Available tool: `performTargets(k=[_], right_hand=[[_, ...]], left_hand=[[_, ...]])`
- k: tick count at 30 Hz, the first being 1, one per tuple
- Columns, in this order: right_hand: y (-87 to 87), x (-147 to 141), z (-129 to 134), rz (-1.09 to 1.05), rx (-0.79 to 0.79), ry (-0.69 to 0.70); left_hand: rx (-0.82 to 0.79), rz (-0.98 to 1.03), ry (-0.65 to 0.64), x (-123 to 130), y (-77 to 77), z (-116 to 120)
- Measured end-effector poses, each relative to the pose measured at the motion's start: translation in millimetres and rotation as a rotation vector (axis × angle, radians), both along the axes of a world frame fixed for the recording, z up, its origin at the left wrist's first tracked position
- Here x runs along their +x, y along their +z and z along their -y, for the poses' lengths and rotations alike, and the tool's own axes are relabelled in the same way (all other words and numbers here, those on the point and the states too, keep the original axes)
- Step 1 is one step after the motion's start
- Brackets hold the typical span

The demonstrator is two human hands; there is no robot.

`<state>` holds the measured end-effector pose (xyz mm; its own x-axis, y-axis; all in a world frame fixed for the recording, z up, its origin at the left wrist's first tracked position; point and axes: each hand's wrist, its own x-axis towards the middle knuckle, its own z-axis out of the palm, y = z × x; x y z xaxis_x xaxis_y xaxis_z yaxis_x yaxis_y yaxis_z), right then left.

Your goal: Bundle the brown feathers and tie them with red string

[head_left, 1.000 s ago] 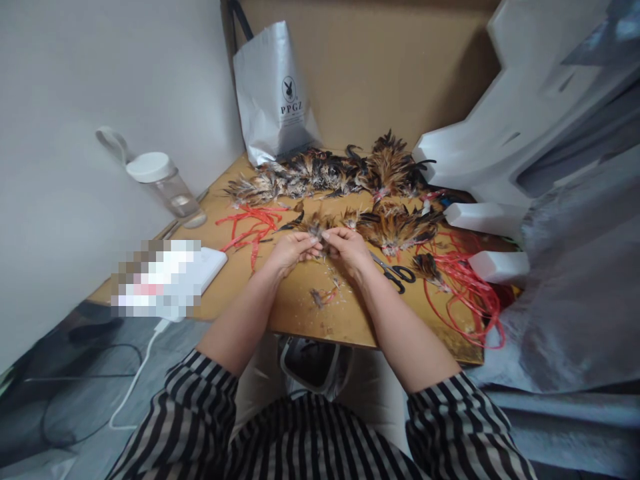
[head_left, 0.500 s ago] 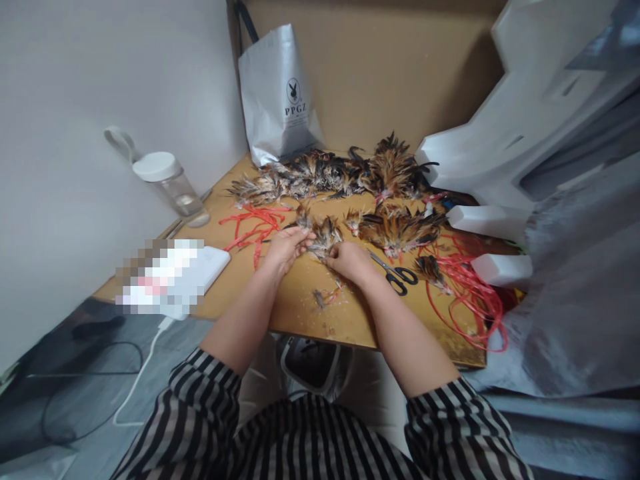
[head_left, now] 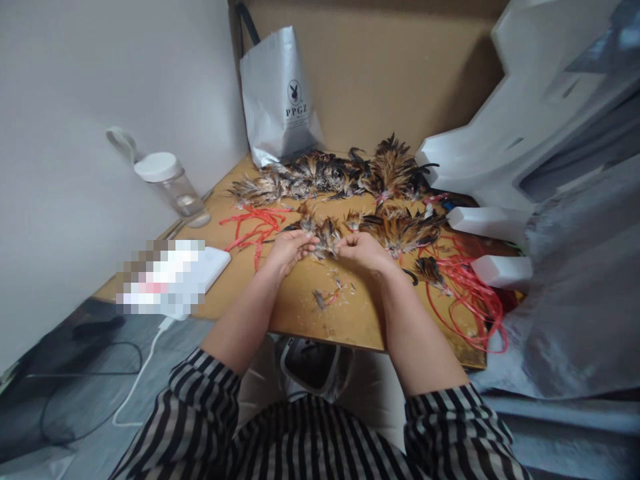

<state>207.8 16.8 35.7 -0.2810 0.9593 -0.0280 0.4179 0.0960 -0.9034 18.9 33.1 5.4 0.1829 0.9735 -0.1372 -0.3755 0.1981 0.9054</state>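
Observation:
My left hand (head_left: pixel 293 248) is closed in a pinch at the left side of a small feather pile (head_left: pixel 327 235); what lies between its fingertips is too small to name. My right hand (head_left: pixel 361 248) has its fingers pressed together at the right edge of the same pile, and anything in them is hidden. Brown and black feathers (head_left: pixel 405 228) lie in a bunch behind my right hand. Red plastic strips (head_left: pixel 257 225) are spread on the wooden table (head_left: pixel 295 300) left of my left hand. Bits of feather and red scrap (head_left: pixel 327 297) lie in front of both hands.
A long row of feathers (head_left: pixel 320 175) runs along the back, below a silver bag (head_left: pixel 280 100). A bottle (head_left: pixel 173 183) and a white power bank (head_left: pixel 216 263) are at the left. Red strands (head_left: pixel 470 287) and white supports (head_left: pixel 500 271) stand right. My right arm mostly hides the scissors.
My right hand has moved right, away from my left hand, and its forearm now covers most of the scissors. My left hand has barely moved.

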Motion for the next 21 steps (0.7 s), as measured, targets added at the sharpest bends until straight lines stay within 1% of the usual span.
performTargets(k=[2, 4, 7, 9, 14, 21], right_hand=[[3.2, 0, 1, -0.165, -0.023, -0.038], [3.0, -4, 2, -0.270, -0.016, -0.084], [-3.7, -16, 0, -0.369, 0.065, -0.154], [-9.4, -24, -1, -0.406, 0.128, -0.177], [-16.3, -37, -1, -0.359, 0.223, -0.173], [-24.2, -36, -5, -0.244, 0.330, -0.238]], left_hand=[[-0.015, 0.008, -0.051, 1, 0.2, 1], [-0.040, 0.035, -0.108, 2, 0.4, 3], [-0.079, 0.092, -0.183, 4, 1.0, 5], [-0.096, 0.121, -0.216, 5, 1.7, 6], [-0.127, 0.166, -0.216, 6, 2.9, 6], [-0.112, 0.144, -0.210, 7, 1.0, 6]])
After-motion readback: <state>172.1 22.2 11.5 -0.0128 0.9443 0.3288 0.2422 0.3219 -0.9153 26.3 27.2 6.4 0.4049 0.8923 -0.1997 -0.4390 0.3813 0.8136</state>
